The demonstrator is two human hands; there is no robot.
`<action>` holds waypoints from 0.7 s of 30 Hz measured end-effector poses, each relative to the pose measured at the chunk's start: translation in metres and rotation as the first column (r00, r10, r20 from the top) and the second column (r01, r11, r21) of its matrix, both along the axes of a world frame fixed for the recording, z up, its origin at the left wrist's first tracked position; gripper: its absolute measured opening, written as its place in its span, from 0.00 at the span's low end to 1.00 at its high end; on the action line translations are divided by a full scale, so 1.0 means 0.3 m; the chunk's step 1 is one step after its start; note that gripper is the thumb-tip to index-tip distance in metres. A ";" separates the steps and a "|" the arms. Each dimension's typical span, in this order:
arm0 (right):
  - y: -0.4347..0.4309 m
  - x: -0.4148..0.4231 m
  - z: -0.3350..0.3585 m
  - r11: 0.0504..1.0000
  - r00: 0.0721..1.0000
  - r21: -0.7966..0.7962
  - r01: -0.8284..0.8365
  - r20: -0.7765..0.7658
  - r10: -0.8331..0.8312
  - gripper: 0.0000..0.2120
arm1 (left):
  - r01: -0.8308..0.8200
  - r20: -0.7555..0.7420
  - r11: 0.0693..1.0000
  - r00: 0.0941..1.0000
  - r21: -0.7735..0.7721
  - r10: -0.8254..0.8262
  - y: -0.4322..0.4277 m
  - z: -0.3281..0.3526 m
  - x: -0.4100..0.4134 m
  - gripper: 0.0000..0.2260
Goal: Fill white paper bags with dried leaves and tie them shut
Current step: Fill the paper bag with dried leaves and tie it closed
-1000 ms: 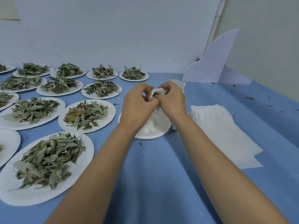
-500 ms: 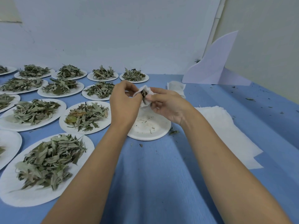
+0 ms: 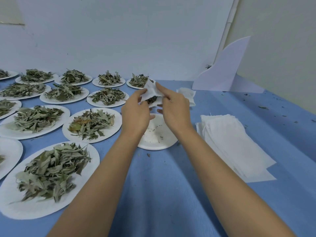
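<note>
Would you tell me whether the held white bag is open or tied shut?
Open. The left hand and right hand hold the white bag with its mouth spread, and dried leaves show inside.

A blue-covered table (image 3: pixel 162 185) meets a pale bluish wall (image 3: pixel 119 40) (a white board (image 3: pixel 222 72) stands in the corner)

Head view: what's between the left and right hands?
A white paper bag, held by the left hand and right hand, dried leaves showing in its open mouth, above a nearly empty plate. Shows in the head view.
</note>
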State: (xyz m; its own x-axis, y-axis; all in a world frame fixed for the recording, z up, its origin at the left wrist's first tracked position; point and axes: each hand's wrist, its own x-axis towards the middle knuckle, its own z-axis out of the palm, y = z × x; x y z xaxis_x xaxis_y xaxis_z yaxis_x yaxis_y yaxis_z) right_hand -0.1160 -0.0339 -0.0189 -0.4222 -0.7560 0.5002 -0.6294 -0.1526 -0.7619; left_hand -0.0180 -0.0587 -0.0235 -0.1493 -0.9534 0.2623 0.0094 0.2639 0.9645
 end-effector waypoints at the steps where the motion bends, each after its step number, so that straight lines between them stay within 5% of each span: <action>1: 0.001 0.009 -0.005 1.000 0.999 -0.013 0.020 -0.050 -0.021 0.25 | 0.039 -0.061 0.998 0.998 0.051 -0.035 0.008 0.006 -0.011 0.20; 6: 0.004 0.030 -0.012 0.995 0.991 -0.048 0.087 0.108 -0.081 0.20 | 0.140 -0.254 0.981 0.962 0.137 -0.101 0.027 0.007 -0.042 0.16; 10: 0.015 -0.001 -0.013 0.986 0.986 -0.022 0.165 -0.032 -0.165 0.21 | 0.142 -0.213 0.923 0.975 0.357 -0.068 0.003 0.008 -0.053 0.09; 14: 0.020 -0.014 -0.020 0.999 0.997 -0.042 0.001 -0.073 -0.004 0.20 | 0.192 -0.248 0.871 0.965 0.453 -0.084 -0.027 0.024 -0.081 0.09; 17: 0.006 -0.028 -0.015 0.997 0.981 -0.005 -0.076 0.179 0.076 0.26 | 0.178 -0.271 0.868 0.961 0.463 -0.053 -0.058 0.027 -0.116 0.04; 21: -0.029 -0.086 0.027 1.000 0.873 -0.005 0.013 0.488 -0.008 0.18 | 0.171 -0.335 0.837 0.942 0.519 0.015 -0.131 0.030 -0.172 0.03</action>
State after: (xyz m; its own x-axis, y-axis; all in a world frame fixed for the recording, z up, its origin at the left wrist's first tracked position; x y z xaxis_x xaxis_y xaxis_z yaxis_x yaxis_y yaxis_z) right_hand -0.1419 -0.0426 -0.0108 -0.6222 -0.7470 0.2344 -0.1793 -0.1554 -0.9714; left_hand -0.0696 -0.0980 -0.0144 -0.2281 -0.9440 -0.2386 0.3325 -0.3058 0.8921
